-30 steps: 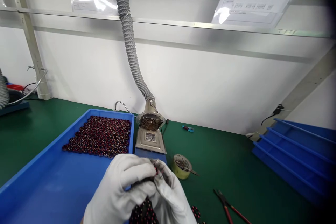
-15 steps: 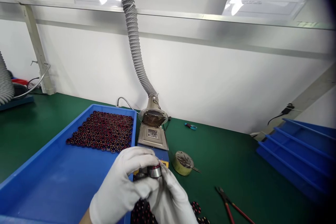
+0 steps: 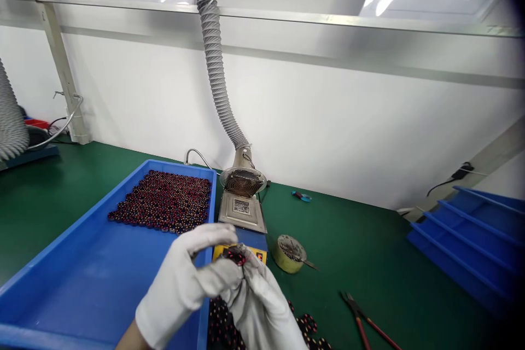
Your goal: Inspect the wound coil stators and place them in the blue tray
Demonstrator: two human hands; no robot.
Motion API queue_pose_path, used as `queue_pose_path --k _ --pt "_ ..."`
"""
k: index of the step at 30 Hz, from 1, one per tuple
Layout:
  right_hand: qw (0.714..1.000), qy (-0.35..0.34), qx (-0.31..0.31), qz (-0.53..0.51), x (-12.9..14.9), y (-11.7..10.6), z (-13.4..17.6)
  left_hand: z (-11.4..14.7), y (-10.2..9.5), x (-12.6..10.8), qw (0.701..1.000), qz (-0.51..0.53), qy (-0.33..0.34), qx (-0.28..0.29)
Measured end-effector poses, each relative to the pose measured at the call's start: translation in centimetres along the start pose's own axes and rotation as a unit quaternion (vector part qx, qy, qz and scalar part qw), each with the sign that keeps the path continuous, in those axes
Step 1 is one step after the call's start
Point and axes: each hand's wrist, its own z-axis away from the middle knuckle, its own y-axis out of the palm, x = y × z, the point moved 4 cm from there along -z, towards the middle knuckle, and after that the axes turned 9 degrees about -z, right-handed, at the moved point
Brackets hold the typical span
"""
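Right hand (image 3: 264, 290), cloth-gloved, holding round part (image 3: 235, 256)

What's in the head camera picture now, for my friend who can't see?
A white-gloved left hand and right hand meet at a small dark, red-marked part. On the left, a blue tray holds many similar parts; on the right, red-handled pliers lie on a green table.

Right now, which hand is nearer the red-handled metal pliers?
Right. The white-gloved right hand is left of the pliers; the white-gloved left hand is farther left.
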Motion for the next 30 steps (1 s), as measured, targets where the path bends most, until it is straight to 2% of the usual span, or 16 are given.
queue_pose_path --k 2,5,9,10,13,15,18,22,24,27,28,30 --pt "1.000 -0.011 -0.013 0.003 -0.1 -0.1 0.0 0.0 0.6 -0.3 1.000 0.015 0.009 0.015" --pt "1.000 -0.007 -0.009 -0.002 -0.1 -0.3 0.0 0.5 0.4 -0.1 0.998 0.057 0.013 -0.033" --pt "1.000 0.018 0.015 -0.012 0.0 -0.2 0.0 0.9 -1.5 0.3 0.991 0.057 -0.006 -0.118" --pt "1.000 0.017 0.015 -0.011 0.0 -0.2 0.0 0.8 -1.7 0.2 0.993 0.040 -0.012 -0.113" --pt "1.000 -0.002 0.005 -0.004 0.0 0.0 -0.1 0.3 -0.8 -0.5 0.999 -0.029 -0.014 -0.018" --pt "1.000 -0.015 -0.002 0.002 -0.1 0.1 -0.1 0.1 0.0 -1.1 0.999 -0.042 0.021 -0.008" --pt "1.000 -0.022 -0.012 -0.003 0.1 -0.1 0.0 0.3 0.1 -1.4 0.996 -0.017 0.068 -0.057" --pt "0.997 0.042 -0.008 -0.069 0.3 -0.2 0.1 0.9 -1.7 -0.6 0.991 0.017 0.017 -0.131" --pt "0.993 0.064 -0.004 -0.101 0.4 0.0 0.0 1.0 -1.9 -0.6 0.994 -0.027 0.017 -0.109" --pt "0.994 0.064 -0.001 -0.088 0.3 0.1 -0.2 1.0 -0.2 -0.9 0.986 -0.156 0.061 0.017" --pt "0.995 0.062 -0.001 -0.079 0.2 0.0 -0.3 1.1 0.4 -1.0 0.978 -0.188 0.082 0.043" --pt "0.996 0.059 -0.009 -0.073 0.1 -0.4 -0.3 1.1 1.3 -1.2 0.967 -0.218 0.120 0.056"
